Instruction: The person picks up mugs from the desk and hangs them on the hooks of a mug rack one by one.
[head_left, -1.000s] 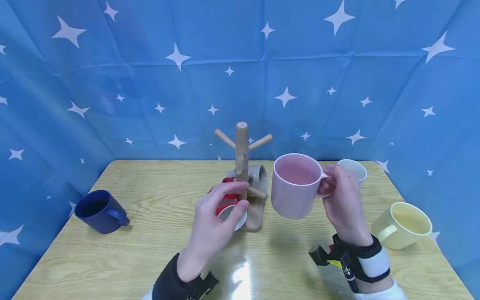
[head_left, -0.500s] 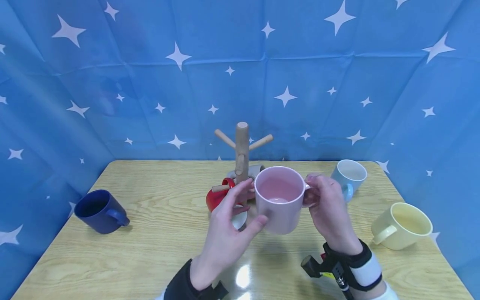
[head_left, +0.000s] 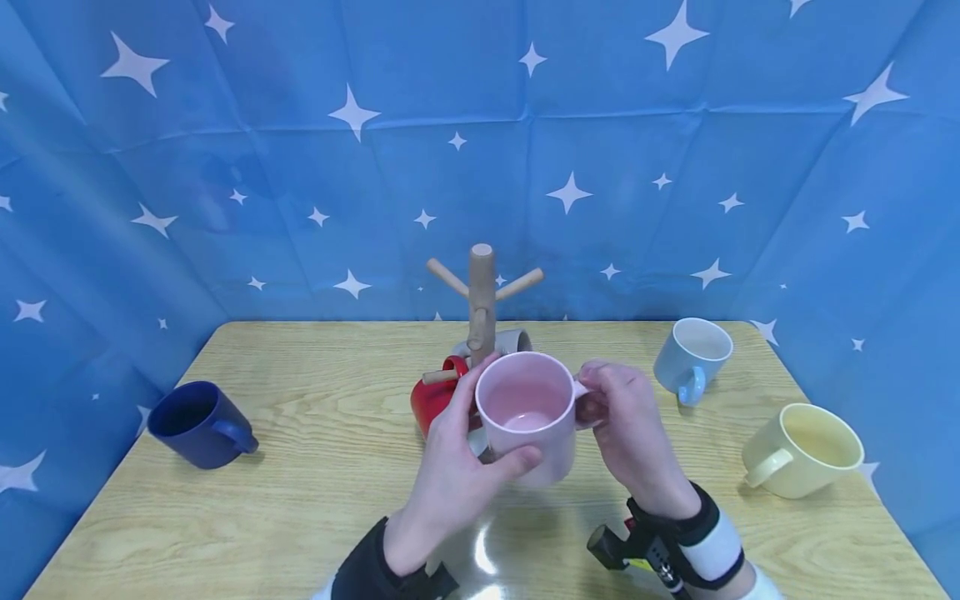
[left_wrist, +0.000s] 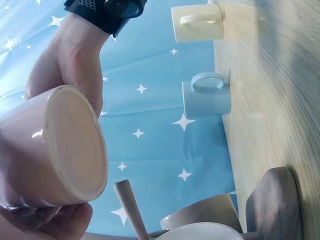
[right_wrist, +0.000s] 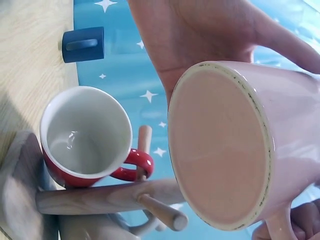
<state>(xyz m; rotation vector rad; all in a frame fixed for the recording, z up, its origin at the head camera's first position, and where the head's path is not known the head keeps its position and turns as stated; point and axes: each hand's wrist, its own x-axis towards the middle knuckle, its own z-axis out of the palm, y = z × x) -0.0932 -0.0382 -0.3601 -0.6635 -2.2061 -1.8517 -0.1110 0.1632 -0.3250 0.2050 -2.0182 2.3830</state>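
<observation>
A pink mug (head_left: 553,450) is held above the table in front of the wooden mug tree (head_left: 482,292), its mouth facing up. My right hand (head_left: 628,429) pinches its handle. Around the mug's left side lies my left hand (head_left: 453,479), thumb in front and fingers partly hidden behind. In the right wrist view a red mug (right_wrist: 85,135) with a white inside hangs by its handle on a low peg. A grey mug (head_left: 514,340) is on the tree's far side, mostly hidden. The upper pegs of the tree bear nothing.
A dark blue mug (head_left: 197,433) stands at the table's left. On the right are a light blue mug (head_left: 686,367) and, nearer, a pale yellow mug (head_left: 798,458). Behind the wooden table (head_left: 315,367) hangs a blue star-patterned cloth (head_left: 480,83).
My right hand has carried the pink mug left and down, towards me. My left hand has left the area by the low peg and closed round the mug's side.
</observation>
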